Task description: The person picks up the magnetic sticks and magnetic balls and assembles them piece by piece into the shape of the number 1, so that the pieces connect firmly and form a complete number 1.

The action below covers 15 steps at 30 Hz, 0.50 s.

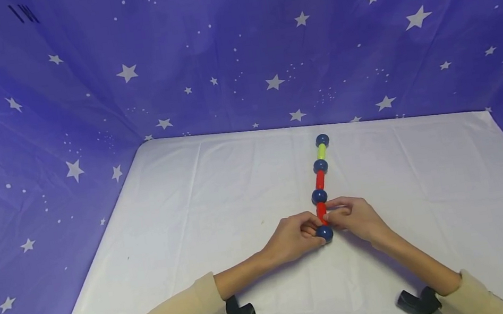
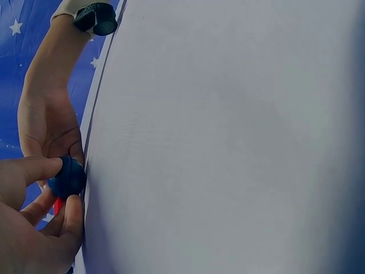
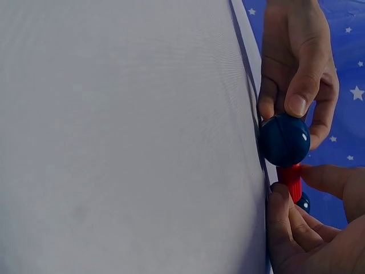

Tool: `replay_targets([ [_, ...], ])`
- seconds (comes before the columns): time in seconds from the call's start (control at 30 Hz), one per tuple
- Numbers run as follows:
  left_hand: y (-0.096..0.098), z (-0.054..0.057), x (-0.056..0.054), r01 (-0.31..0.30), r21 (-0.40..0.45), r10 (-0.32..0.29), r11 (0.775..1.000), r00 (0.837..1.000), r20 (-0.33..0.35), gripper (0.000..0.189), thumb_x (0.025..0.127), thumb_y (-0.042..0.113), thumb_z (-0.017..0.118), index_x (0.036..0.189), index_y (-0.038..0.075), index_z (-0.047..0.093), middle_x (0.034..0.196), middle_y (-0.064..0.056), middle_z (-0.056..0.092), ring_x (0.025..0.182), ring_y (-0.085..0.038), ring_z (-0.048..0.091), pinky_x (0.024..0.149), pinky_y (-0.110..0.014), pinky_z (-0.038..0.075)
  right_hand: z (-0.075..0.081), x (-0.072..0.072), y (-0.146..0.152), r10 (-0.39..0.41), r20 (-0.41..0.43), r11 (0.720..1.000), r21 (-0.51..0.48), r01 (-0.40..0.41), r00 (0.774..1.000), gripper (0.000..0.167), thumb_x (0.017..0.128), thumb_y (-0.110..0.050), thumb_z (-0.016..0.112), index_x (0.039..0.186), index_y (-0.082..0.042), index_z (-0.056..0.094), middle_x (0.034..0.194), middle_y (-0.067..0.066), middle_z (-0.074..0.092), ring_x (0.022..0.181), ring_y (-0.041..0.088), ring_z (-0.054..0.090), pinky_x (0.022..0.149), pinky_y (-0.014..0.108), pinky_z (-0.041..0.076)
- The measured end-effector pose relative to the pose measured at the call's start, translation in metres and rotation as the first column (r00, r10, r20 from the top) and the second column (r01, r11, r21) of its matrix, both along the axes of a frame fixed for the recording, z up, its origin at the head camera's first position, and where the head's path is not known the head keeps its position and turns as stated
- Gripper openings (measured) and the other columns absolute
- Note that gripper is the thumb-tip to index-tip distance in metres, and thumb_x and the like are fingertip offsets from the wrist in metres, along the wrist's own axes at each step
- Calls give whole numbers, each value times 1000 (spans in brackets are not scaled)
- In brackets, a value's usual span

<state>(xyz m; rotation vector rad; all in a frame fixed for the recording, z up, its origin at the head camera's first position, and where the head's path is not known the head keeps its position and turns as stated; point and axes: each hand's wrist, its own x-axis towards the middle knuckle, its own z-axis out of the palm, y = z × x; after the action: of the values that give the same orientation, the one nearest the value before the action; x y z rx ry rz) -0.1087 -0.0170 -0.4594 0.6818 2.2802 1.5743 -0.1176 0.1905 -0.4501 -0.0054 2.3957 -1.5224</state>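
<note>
A chain of dark blue balls and short coloured rods lies on the white cloth, running away from me in the head view. At its near end is a blue ball (image 1: 324, 233), which my left hand (image 1: 294, 237) pinches between thumb and fingers. My right hand (image 1: 355, 219) pinches the red rod (image 3: 290, 181) joined to that ball. Farther along come another blue ball (image 1: 319, 197), a second red rod (image 1: 319, 180), a blue ball (image 1: 320, 166), a yellow-green rod (image 1: 321, 152) and a last blue ball (image 1: 322, 140).
The white-covered table (image 1: 235, 180) reaches back to a purple star-printed curtain (image 1: 217, 49), which also hangs at both sides. A black wrist mount (image 1: 241, 311) sits under the left sleeve, another black mount (image 1: 418, 302) by the right sleeve.
</note>
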Motion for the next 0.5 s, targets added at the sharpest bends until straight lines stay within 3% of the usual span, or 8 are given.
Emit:
replay_targets([
  [0.2,-3,1,-1,10,-16,-9,1000,1000,16,22,81,0,80,100,5,69,82,4,68,74,-5,63,72,-19,53,-1,1,0,20,1,999,-49,-20,1000,45,91,-17,71,126,9,59,82,10,73,78,21,70,66,30,55],
  [0.5,-4,3,1,11,-14,-11,1000,1000,19,23,82,0,80,102,3,68,85,1,69,75,-5,64,73,-19,53,1,2,2,21,-1,999,-39,-21,1000,44,92,-21,71,125,7,61,89,11,74,81,23,70,68,32,56],
])
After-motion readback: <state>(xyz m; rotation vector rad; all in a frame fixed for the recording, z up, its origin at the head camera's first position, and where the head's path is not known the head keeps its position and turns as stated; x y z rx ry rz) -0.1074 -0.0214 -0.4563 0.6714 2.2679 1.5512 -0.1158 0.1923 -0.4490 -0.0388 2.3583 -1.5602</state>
